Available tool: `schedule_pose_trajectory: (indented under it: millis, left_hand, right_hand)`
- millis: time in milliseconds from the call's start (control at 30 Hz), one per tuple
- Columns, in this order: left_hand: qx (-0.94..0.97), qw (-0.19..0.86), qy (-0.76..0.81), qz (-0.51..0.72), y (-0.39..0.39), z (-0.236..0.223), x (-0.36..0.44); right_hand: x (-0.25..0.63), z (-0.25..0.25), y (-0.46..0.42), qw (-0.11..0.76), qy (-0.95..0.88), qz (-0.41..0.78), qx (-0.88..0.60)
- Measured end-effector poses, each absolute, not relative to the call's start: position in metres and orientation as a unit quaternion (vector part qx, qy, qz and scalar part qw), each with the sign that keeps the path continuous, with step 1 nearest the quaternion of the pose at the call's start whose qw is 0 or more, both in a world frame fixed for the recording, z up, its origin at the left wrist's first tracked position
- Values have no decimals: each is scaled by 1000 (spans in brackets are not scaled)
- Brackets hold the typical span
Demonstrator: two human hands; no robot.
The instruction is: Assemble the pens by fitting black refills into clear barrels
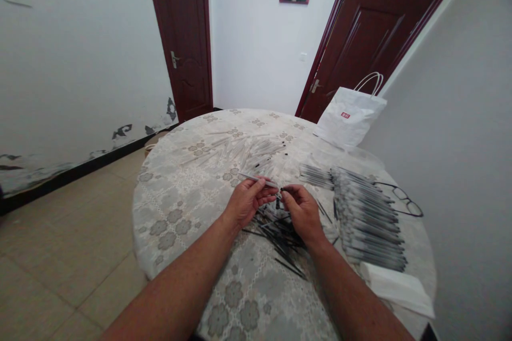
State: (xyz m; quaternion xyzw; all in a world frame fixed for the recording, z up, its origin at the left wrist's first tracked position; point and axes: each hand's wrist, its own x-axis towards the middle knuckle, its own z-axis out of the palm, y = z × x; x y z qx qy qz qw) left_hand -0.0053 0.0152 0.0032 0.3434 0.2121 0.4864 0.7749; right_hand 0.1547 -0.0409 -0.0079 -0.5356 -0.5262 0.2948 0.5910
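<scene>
My left hand (246, 203) is closed around a pale pen barrel (248, 176), which points up and to the left. Close beside its lower right end, my right hand (304, 212) pinches a small black pen part (282, 189). Whether the part touches the barrel, I cannot tell. Below both hands lies a loose heap of thin black pen refills (282, 242), partly covered by the right hand. Beyond the hands, pale pen barrels (228, 149) are scattered over the tablecloth, with a few small black pieces near them.
To the right, several pens (372, 218) lie stacked in rows. Eyeglasses (408, 203) rest beside them, and a folded white paper or cloth (400, 285) lies nearer me. A white carrier bag (352, 117) stands at the back right of the round table (168, 261).
</scene>
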Motion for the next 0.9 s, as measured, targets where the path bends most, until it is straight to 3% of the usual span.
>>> schedule_pose_trajectory:
  millis: [733,900]
  left_hand:
    - [367,773,232,462,16,-5,-3]
    - [374,769,247,456,17,-6,-2]
  right_hand:
    - [157,-15,-37,592,-540,271,-534]
    - [159,-15,-38,575,-580,211,-537]
